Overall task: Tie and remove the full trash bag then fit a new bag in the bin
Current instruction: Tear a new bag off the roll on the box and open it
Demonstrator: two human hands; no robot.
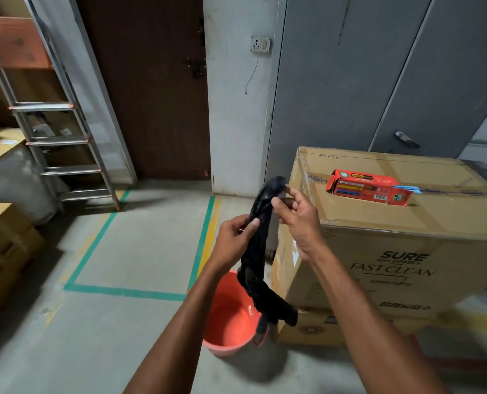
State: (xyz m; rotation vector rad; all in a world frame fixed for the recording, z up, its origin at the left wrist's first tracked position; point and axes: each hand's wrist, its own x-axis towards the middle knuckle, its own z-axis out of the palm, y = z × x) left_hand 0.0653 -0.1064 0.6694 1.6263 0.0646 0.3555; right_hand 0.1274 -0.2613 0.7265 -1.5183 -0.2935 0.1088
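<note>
Holding the new black bag [257, 251] bunched up: right hand [296, 220] pinches its top end, left hand [233, 237] pinches just below that, rest dangles under both grips over the orange bin [225, 317]. Looks feather-light, floppy, slippery; I'd grab the open edge.

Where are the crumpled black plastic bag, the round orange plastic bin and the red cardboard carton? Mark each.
crumpled black plastic bag [255, 251], head view, hanging middle.
round orange plastic bin [227, 315], head view, inner wall.
red cardboard carton [369, 190], head view, printed side.
</note>
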